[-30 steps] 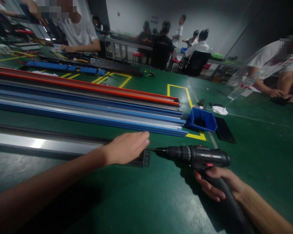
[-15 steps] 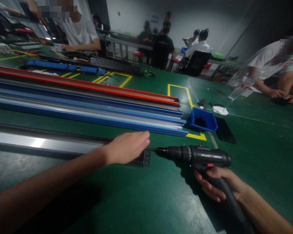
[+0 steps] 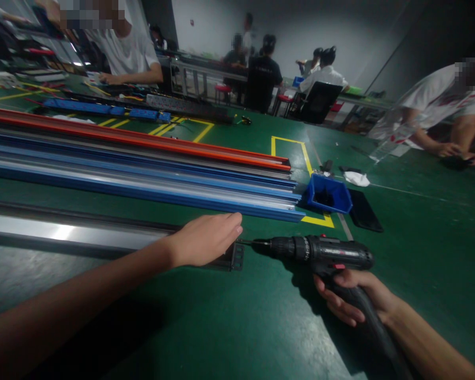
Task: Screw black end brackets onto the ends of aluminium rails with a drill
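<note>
My right hand (image 3: 346, 298) is wrapped round the handle of a black cordless drill (image 3: 322, 252) with red accents. Its long thin bit (image 3: 257, 242) points left and meets the black slotted end cap (image 3: 238, 258) of a long metal profile (image 3: 103, 236). Over that profile's right end lies my left hand (image 3: 208, 238), fingers together and closed on it from above; the palm side is hidden. The profile has a shiny silver face between dark edges and runs out of view at the left. Where the bit touches the cap is partly covered by my left fingers.
Beyond the profile lie several long blue, grey and orange profiles (image 3: 174, 182). At their right ends stand a blue bin (image 3: 332, 198) with dark small parts and a flat black slab (image 3: 364, 211). Co-workers sit or lean at the far left and right (image 3: 431, 105).
The drill and my right hand have shifted very slightly left. My left hand and the profile stay put.
</note>
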Available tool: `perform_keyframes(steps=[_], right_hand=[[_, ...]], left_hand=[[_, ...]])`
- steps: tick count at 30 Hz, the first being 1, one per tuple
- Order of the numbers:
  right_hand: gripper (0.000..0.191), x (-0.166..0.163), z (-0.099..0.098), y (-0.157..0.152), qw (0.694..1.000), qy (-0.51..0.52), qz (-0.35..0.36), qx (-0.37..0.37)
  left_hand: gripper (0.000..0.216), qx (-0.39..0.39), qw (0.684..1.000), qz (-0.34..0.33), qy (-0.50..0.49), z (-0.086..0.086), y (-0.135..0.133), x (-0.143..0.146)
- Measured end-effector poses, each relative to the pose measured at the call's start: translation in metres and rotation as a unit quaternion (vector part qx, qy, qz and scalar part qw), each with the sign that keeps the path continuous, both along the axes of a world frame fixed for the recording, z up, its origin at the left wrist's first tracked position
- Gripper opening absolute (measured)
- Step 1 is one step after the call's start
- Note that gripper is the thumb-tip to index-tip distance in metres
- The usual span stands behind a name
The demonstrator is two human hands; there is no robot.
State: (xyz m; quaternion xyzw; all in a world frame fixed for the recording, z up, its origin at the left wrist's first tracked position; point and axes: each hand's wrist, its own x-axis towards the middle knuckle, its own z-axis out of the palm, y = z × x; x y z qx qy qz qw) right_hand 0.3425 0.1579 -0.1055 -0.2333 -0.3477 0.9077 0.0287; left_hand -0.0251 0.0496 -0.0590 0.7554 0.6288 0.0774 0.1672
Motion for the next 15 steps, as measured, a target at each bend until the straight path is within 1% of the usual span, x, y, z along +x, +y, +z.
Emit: perform_keyframes(steps=[8, 15], right_hand=[[0.03, -0.001, -0.002, 0.0007, 1.0, 0.011, 0.005, 0.006], [0.03, -0.0026, -0.0002, -0.0003, 1.0, 0.006, 0.002, 0.001]], left_hand=[[0.032, -0.005, 1.0, 0.001, -0.005, 0.0027, -0.0014, 0.0006], [0.033, -0.002, 1.0, 0.0, -0.005, 0.0002, -0.0002, 0.0001]])
